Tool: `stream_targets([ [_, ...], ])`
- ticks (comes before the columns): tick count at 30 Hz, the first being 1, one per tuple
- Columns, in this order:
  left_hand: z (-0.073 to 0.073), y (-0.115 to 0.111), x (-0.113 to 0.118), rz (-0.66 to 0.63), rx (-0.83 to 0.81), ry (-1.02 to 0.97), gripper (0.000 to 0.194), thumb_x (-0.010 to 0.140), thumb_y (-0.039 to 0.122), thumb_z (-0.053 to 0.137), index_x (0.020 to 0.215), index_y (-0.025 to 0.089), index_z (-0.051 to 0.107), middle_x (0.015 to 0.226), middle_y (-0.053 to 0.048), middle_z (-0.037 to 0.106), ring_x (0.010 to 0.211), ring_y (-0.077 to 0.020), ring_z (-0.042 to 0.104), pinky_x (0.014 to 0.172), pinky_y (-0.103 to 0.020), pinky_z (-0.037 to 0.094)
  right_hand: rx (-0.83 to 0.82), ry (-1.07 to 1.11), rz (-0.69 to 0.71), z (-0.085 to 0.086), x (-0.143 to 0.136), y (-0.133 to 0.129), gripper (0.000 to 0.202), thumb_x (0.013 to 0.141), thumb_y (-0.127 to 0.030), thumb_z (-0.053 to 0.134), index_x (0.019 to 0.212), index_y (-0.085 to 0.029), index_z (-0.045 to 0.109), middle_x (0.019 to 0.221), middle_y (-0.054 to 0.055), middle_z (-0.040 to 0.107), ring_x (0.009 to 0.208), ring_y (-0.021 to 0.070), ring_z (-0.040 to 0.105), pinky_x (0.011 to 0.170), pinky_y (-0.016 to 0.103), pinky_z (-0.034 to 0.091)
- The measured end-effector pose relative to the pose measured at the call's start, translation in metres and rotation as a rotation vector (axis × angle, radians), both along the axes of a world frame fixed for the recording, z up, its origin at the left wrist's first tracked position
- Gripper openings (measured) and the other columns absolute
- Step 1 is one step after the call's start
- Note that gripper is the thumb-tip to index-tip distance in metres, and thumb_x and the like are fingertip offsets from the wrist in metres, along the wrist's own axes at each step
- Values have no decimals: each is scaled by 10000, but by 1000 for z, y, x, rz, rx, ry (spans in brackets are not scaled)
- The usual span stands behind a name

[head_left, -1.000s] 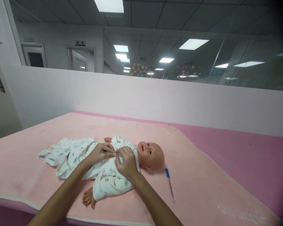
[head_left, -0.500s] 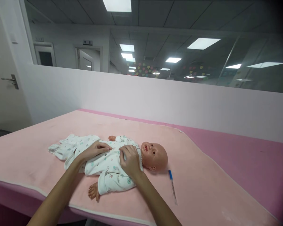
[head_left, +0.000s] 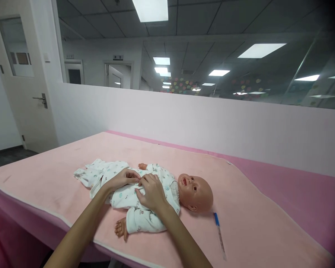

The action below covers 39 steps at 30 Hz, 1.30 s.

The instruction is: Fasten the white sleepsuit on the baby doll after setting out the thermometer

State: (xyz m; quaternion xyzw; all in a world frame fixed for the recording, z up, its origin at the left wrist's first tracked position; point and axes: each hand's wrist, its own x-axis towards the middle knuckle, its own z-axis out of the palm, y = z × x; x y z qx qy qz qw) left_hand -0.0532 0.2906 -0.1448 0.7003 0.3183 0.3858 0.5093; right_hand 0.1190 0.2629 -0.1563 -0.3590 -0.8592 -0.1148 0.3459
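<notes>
A baby doll (head_left: 197, 193) lies on its back with its head to the right. It wears a white romper (head_left: 146, 220) with a small print, and the legs of the garment spread out to the left. My left hand (head_left: 124, 179) is closed at the front of the romper, thumb and fingers pinching the cloth near the middle. Close beside it, my right hand (head_left: 153, 191) bends over the doll's chest, its fingertips pinching the same front edge. The fingertips of both hands almost meet, and what fastening lies under them is hidden.
A thin clear tube with a blue cap (head_left: 220, 235) lies near the doll's head. The pink mat (head_left: 254, 223) covers a table against a low white wall (head_left: 201, 123) with glass above. A door (head_left: 30, 85) stands at the left.
The view has swung left, so everything sits further right. My right hand has slid from the upper chest toward the left hand, and the fingertips have come together on the romper's front.
</notes>
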Motion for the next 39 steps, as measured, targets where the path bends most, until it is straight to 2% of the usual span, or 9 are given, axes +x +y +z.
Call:
stream_targets([
  [6,1,1,-1,-34,21,41,264,706,306,646,911,139,657,827,-60,643,792,-153,554,737,-269,423,-7,22,-82,0,-3,-6,152,744,-314,552,801,-176,525,802,43,519,778,180,449,713,328,344],
  [14,4,-1,-1,9,-5,65,242,704,318,636,855,129,646,774,-44,623,725,-133,539,671,-244,423,-36,-3,-80,3,-3,-9,65,723,-199,516,775,-176,484,806,34,496,768,170,428,712,315,329],
  [19,4,-1,1,67,-25,47,239,714,324,626,853,129,634,795,-49,628,755,-140,548,698,-252,426,-45,62,-71,1,-2,-6,35,787,-164,460,759,-182,449,778,21,512,730,155,431,695,297,319],
  [22,4,0,0,39,-21,54,253,752,354,580,860,132,635,840,-56,630,802,-153,552,732,-263,422,-42,105,-70,-1,-2,-5,44,786,-153,460,758,-186,453,764,17,521,718,153,441,688,290,319],
  [24,5,1,-3,-26,10,89,254,723,342,616,873,138,633,859,-47,619,810,-147,541,736,-255,417,-45,122,-67,-1,-2,-5,42,771,-150,474,759,-189,462,757,14,524,723,154,449,691,288,322],
  [27,4,2,-6,-125,59,147,337,599,280,726,888,150,610,844,-17,583,781,-128,512,704,-232,408,-48,135,-56,-1,-1,-4,44,752,-158,497,776,-190,481,764,13,532,742,156,459,704,288,327],
  [29,3,2,-7,-134,78,168,348,562,269,744,849,149,587,796,3,547,733,-112,486,657,-218,398,-42,133,-44,0,-1,-4,43,748,-162,505,779,-190,496,766,14,537,749,155,465,710,289,329],
  [35,-1,2,-6,-83,90,136,316,570,277,737,709,145,486,659,46,421,619,-74,402,559,-191,346,-31,110,-34,0,-1,-4,35,781,-187,498,767,-188,530,757,19,540,756,153,473,714,292,330],
  [39,2,1,-5,-71,108,151,285,585,268,728,720,145,509,648,46,418,606,-70,384,546,-187,333,-32,113,-39,0,-1,-4,41,783,-185,496,756,-185,528,755,18,540,752,149,471,715,293,333],
])
